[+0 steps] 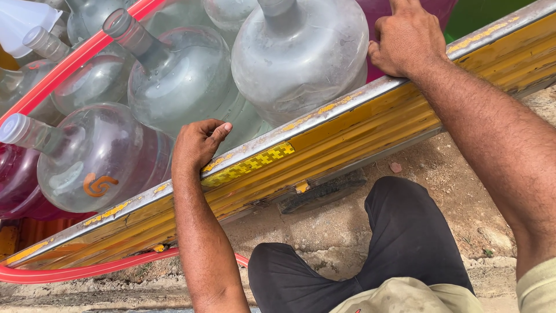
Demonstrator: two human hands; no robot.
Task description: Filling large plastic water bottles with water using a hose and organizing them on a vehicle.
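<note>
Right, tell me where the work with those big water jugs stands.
Done: the clear jugs already lie packed together in the truck bed behind the yellow side panel. In hand: the left hand and right hand both grip the panel's metal top edge; neither holds a jug. Left: the red hose lies loose across the jugs and trails below the panel.

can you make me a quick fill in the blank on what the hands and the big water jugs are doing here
1. Both hands, left hand and right hand, grip the metal ____ of the yellow side panel.
2. The clear water jugs lie on their ____.
3. A ____ hose crosses the jugs.

Missing words: rim; sides; red
</note>
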